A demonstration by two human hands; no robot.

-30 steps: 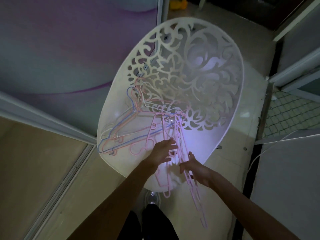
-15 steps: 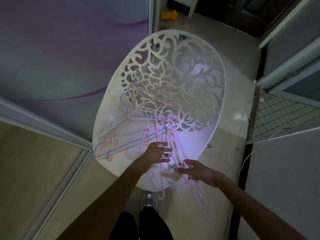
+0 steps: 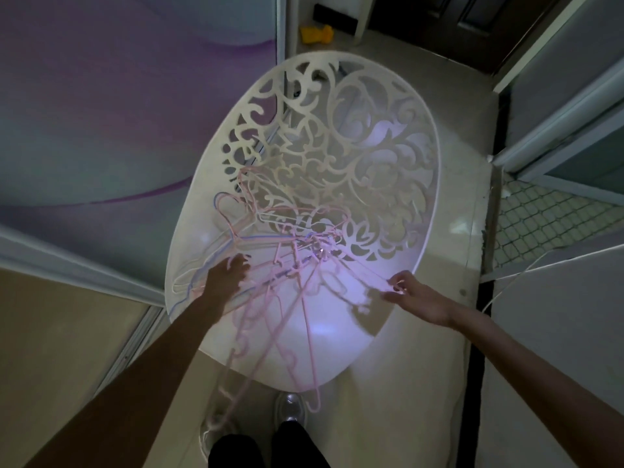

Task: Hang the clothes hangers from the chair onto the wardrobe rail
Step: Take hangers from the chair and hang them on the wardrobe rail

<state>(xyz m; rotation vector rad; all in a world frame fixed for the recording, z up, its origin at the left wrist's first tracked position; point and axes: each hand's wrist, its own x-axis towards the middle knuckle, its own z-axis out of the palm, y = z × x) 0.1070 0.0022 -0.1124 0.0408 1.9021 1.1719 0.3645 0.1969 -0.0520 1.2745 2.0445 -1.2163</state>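
A white oval chair [image 3: 398, 336] with scroll cut-outs in its back stands in front of me. A tangle of thin hangers [image 3: 290, 265], pink, blue and white, lies on its seat. Several pink hangers [image 3: 243, 359] stick out past the seat's front edge, over the floor. My left hand [image 3: 226, 276] lies on the left part of the pile with its fingers curled around pink hanger wires. At the seat's right side, my right hand [image 3: 417, 297] pinches the end of one thin pink hanger [image 3: 371, 276]. No wardrobe rail is in view.
A wardrobe sliding door [image 3: 101, 113] with a purple pattern fills the left, its floor track [image 3: 135, 336] beside the chair. My shoes [image 3: 290, 408] stand under the chair's front edge. A white cord [image 3: 513, 282] and a door frame are on the right. A yellow object [image 3: 317, 33] lies far back.
My hands have moved apart: the right one went right, drawing one pink hanger out of the tangle, and the left one went left onto the pile. The dangling hangers swung left.
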